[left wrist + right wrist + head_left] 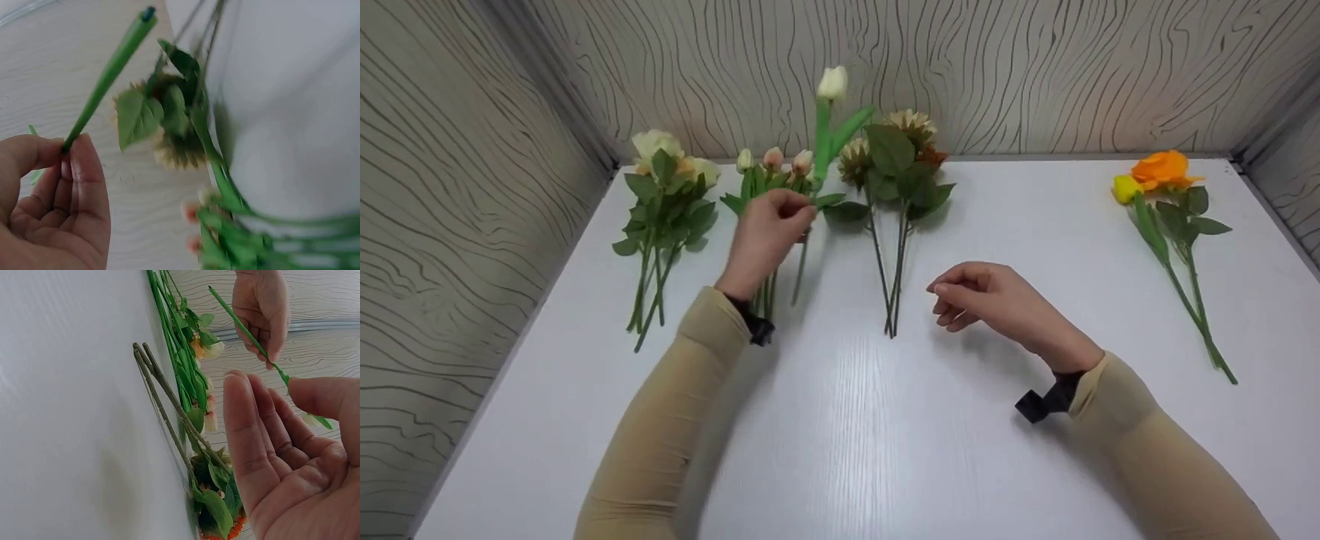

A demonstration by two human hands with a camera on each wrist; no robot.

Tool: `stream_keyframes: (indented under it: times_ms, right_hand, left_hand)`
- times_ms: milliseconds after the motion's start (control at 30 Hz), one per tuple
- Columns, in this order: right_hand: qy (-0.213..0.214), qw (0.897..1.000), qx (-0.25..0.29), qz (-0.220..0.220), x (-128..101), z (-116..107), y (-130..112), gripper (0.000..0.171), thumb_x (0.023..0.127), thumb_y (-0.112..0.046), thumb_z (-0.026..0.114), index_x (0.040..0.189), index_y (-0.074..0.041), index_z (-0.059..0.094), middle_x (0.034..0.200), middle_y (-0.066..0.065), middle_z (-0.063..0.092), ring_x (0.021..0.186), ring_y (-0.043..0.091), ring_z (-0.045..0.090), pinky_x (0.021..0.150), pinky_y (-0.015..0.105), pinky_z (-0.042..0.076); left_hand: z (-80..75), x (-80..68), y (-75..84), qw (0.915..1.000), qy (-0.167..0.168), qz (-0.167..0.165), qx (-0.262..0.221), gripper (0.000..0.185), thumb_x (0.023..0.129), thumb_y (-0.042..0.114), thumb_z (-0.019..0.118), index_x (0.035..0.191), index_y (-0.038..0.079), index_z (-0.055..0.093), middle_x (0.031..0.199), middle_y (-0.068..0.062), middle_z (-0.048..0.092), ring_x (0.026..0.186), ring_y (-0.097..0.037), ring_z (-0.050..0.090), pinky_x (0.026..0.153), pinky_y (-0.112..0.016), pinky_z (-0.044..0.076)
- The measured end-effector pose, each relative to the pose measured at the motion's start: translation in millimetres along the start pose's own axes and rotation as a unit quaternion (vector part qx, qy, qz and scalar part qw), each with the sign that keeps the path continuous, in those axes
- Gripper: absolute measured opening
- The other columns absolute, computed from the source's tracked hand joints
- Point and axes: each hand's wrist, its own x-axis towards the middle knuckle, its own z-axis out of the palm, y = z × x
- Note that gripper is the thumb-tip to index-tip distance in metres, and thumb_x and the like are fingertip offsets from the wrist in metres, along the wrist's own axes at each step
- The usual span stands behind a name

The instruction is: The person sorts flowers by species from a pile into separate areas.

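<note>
My left hand (769, 236) pinches the green stem of a white tulip (832, 84) between thumb and fingertips. The bloom points up and away, above the table. In the left wrist view the lower end of the stem (109, 73) juts out past the fingertips. Below and beside that hand lies a bunch of pale and pink tulips (773, 157), partly hidden by it. My right hand (997, 300) hovers over the table, holding nothing, its fingers loosely bent. Nearest to it are the bare stems of a bunch of sunflower-like flowers (911, 124).
At the left lies a bunch of cream roses (656, 142) with dark leaves. An orange flower (1164, 171) and a yellow tulip (1126, 189) lie at the right, stems crossing. Wood-grain patterned panels (1035, 75) border the white table (847, 450) at the back and sides.
</note>
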Motion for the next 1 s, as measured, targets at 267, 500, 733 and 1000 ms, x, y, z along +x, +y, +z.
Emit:
stream_keyframes:
  times_ms: [267, 500, 733, 1000]
  right_hand:
    - [-0.003, 1.000, -0.006, 0.003, 3, -1, 4, 0.043, 0.102, -0.028, 0.067, 0.125, 0.008, 0.062, 0.106, 0.028, 0.067, 0.092, 0.032, 0.071, 0.081, 0.039, 0.061]
    - [-0.001, 1.000, 0.000, -0.001, 3, 0, 5, 0.042, 0.102, -0.027, 0.067, 0.124, 0.009, 0.062, 0.105, 0.029, 0.067, 0.091, 0.031, 0.071, 0.080, 0.039, 0.061]
    - [-0.001, 1.000, -0.001, 0.006, 3, 2, 5, 0.043, 0.101, -0.029, 0.068, 0.124, 0.008, 0.063, 0.107, 0.030, 0.066, 0.093, 0.033, 0.070, 0.082, 0.039, 0.061]
    - [-0.001, 1.000, -0.008, 0.012, 3, 2, 4, 0.044, 0.101, -0.030, 0.068, 0.124, 0.007, 0.063, 0.107, 0.028, 0.067, 0.093, 0.032, 0.070, 0.082, 0.038, 0.061]
  left_hand:
    - [-52.2, 7.9, -42.9, 0.9775, 0.040, -0.011, 0.207, 0.019, 0.103, 0.010, 0.055, 0.106, 0.000, 0.070, 0.095, -0.013, 0.066, 0.078, -0.025, 0.055, 0.071, -0.039, 0.046]
    - [-45.5, 18.9, -55.7, 0.9713, 0.023, -0.033, 0.234, 0.039, 0.101, 0.007, 0.052, 0.064, 0.013, 0.040, 0.060, -0.001, 0.033, 0.055, -0.018, 0.034, 0.055, -0.035, 0.031]
    - [-38.8, 26.8, -64.5, 0.9695, 0.009, -0.059, 0.238, 0.047, 0.103, 0.006, 0.051, 0.060, 0.015, 0.032, 0.057, 0.002, 0.023, 0.051, -0.016, 0.023, 0.052, -0.033, 0.025]
    - [-36.2, 27.4, -65.0, 0.9702, 0.003, -0.055, 0.236, 0.047, 0.102, 0.005, 0.051, 0.060, 0.014, 0.034, 0.056, 0.001, 0.026, 0.052, -0.016, 0.027, 0.052, -0.034, 0.028]
